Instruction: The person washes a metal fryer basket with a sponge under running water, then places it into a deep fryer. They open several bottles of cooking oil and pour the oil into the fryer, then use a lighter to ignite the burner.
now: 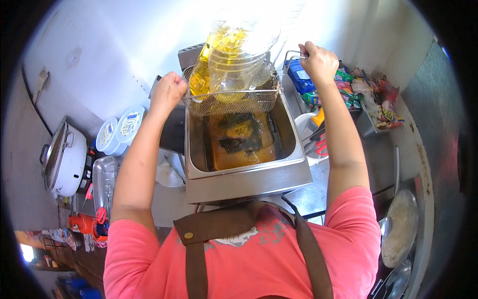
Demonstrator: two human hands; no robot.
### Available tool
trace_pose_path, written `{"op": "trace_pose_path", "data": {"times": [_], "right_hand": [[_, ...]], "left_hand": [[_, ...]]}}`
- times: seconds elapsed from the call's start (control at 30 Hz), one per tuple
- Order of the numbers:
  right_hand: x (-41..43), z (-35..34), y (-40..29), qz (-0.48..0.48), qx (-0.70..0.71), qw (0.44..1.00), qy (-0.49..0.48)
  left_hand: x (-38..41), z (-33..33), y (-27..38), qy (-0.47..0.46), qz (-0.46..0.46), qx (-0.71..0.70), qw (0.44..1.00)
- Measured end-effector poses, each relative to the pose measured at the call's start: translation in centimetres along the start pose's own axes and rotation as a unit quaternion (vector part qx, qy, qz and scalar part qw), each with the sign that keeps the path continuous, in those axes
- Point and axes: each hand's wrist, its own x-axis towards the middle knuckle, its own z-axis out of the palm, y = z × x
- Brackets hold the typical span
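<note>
My right hand [319,61] grips the wire handle of a mesh fryer basket [233,104] at its right side. Clear plastic bottles [239,59], one at the left with yellow oil [199,78] in it, stand in the basket. My left hand [170,89] is curled at the basket's left edge; whether it holds the rim cannot be told. The basket is at the back part of a stainless steel deep fryer [246,183], over its well. Brown oil [242,145] with dark patches shows in the well in front of the basket.
Lidded plastic tubs [129,123], a clear tray [104,179] and a white pot [69,160] are on the left. At right are a white container [312,125] with red-handled scissors [321,145], packets [343,84] in metal trays and a pan [399,228]. A white wall rises behind the fryer.
</note>
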Motion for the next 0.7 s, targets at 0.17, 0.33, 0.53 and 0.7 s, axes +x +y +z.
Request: {"op": "trace_pose_path", "data": {"times": [0.17,0.33,0.53,0.7], "right_hand": [[2.1,-1.4,0.2,-0.030,0.034,0.977,-0.207],[3.6,-1.7,-0.4,-0.021,0.038,0.951,-0.307],[3.8,-2.0,0.1,-0.029,0.040,0.948,-0.315],[4.7,-3.0,-1.7,0.049,-0.002,0.936,-0.348]], "left_hand": [[1.6,0.0,-1.9,-0.042,-0.043,-0.041,0.997],[2.3,-0.3,-1.8,-0.106,-0.045,-0.068,0.991],[2.4,-1.3,2.0,-0.156,-0.196,-0.113,0.961],[2.8,0.4,-0.6,-0.091,-0.113,-0.121,0.982]]}}
